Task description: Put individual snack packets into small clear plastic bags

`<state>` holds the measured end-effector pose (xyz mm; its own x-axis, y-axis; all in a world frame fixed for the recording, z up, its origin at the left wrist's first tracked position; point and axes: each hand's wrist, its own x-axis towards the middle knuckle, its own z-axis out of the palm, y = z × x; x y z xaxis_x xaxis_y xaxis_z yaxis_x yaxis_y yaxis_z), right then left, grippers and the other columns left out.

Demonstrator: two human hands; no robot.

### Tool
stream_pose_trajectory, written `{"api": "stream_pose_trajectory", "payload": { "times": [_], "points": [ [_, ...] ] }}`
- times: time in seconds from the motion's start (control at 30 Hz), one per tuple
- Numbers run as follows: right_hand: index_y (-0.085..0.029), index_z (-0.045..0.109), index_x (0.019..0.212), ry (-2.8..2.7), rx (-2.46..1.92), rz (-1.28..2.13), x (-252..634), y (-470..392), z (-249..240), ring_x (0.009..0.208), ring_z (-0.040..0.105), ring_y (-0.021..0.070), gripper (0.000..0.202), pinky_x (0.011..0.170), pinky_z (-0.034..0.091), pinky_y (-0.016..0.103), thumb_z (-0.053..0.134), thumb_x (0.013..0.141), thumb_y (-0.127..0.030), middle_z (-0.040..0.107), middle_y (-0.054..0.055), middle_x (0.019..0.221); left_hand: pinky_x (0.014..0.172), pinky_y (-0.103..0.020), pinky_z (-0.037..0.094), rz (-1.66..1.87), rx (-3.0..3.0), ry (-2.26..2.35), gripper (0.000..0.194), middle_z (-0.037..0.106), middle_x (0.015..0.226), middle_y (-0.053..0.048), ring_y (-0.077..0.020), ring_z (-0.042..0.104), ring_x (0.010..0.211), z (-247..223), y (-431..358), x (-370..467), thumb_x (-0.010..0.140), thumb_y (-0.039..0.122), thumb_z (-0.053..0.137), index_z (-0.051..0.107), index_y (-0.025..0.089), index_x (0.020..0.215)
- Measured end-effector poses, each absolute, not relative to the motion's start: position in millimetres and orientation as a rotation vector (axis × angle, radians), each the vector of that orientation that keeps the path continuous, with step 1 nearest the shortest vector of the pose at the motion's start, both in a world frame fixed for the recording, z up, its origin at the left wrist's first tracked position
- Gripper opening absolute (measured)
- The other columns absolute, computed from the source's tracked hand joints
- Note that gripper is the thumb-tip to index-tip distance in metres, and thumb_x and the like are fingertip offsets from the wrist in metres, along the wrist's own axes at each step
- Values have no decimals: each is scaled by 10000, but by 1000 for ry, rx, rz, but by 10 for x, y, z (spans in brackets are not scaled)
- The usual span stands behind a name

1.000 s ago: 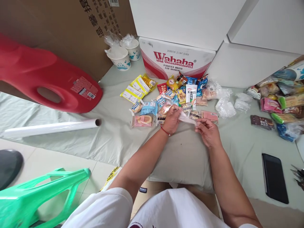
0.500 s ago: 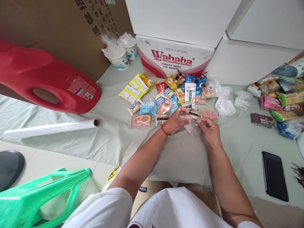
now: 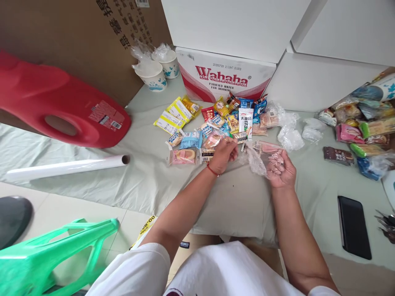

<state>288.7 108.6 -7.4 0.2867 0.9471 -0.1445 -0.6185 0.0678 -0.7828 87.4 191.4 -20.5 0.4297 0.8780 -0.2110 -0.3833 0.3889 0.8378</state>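
Note:
My right hand (image 3: 284, 169) grips a clear plastic bag (image 3: 256, 161), which hangs crumpled to its left and partly covers the fingers. My left hand (image 3: 224, 154) is apart from that hand, its fingers curled together beside the bag's loose end; whether anything is in them is hidden. Just beyond the hands lies a pile of wrapped snacks, among them a white upright packet (image 3: 246, 122), a pink-and-yellow wrapped cake (image 3: 183, 156), a light-blue packet (image 3: 190, 140) and yellow packets (image 3: 173, 116). A pink flat packet (image 3: 268, 147) shows behind the bag.
Crumpled clear bags (image 3: 290, 137) lie right of the pile. Further right are more snacks (image 3: 350, 133), a brown packet (image 3: 338, 155) and a phone (image 3: 354, 227). A Wahaha carton (image 3: 226, 76), paper cups (image 3: 152, 76), red jug (image 3: 101, 119), white roll (image 3: 68, 167) and green stool (image 3: 61, 250) surround them.
My hands have moved apart. The clear bag, earlier held between both hands, has gone rightward with my right hand and is more spread out. My left hand has drawn slightly left.

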Motion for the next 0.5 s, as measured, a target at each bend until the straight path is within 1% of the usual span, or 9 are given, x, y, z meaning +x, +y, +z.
{"api": "stream_pose_trajectory", "payload": {
  "times": [0.03,0.07,0.1,0.17,0.23,0.3,0.37,0.4,0.5],
  "points": [
    [-216,524,760,-474,-849,1241,2891,1086,-70,398,152,21,380,284,216,126,861,786,-390,337,-101,592,451,-225,297,827,821,785,483,598,694,21,-88,524,496,-196,1871,898,802,643,758,546,209,812],
    [-217,520,758,-489,-840,1234,2888,1084,-65,397,151,22,382,282,211,127,855,796,-396,340,-99,595,432,-233,273,768,831,832,509,600,666,19,-95,529,463,-187,1820,928,805,679,744,549,209,812],
    [-217,511,752,-510,-843,1221,2876,1081,-58,396,148,25,391,280,203,130,847,805,-411,340,-97,597,426,-237,269,738,827,876,519,610,666,21,-102,546,454,-177,1765,964,781,679,774,559,210,839],
    [-220,480,725,-559,-875,1202,2830,1072,-38,398,144,33,439,278,194,143,838,808,-460,325,-92,592,437,-235,287,763,784,957,544,629,696,35,-112,581,475,-156,1662,1041,695,594,888,574,219,932],
    [-222,457,705,-591,-917,1214,2764,1058,-9,402,154,38,488,289,205,152,849,783,-501,314,-90,584,458,-229,314,768,763,1008,554,629,689,46,-111,587,500,-138,1589,1097,645,491,947,576,217,953],
    [-221,484,717,-587,-951,1241,2704,1030,36,407,187,36,481,312,233,157,875,750,-500,341,-89,583,469,-221,322,719,760,1018,467,585,613,62,-91,542,485,-126,1557,1093,658,401,943,558,206,836],
    [-223,544,766,-560,-959,1224,2681,974,92,419,241,33,429,347,267,154,899,730,-460,397,-85,598,468,-210,317,724,721,1019,448,513,539,86,-68,475,454,-118,1547,1007,660,314,918,486,209,712],
    [-227,569,796,-547,-953,1193,2688,932,119,431,277,33,404,369,290,151,908,723,-435,425,-83,609,468,-204,321,762,673,1022,450,495,525,93,-64,462,450,-113,1541,935,652,276,904,460,211,689],
    [-237,603,839,-529,-967,1062,2766,732,150,491,389,43,363,434,354,149,912,729,-392,489,-71,642,499,-191,383,916,508,1040,426,562,567,74,-80,537,507,-89,1491,667,628,211,865,446,212,703]
  ]
}}
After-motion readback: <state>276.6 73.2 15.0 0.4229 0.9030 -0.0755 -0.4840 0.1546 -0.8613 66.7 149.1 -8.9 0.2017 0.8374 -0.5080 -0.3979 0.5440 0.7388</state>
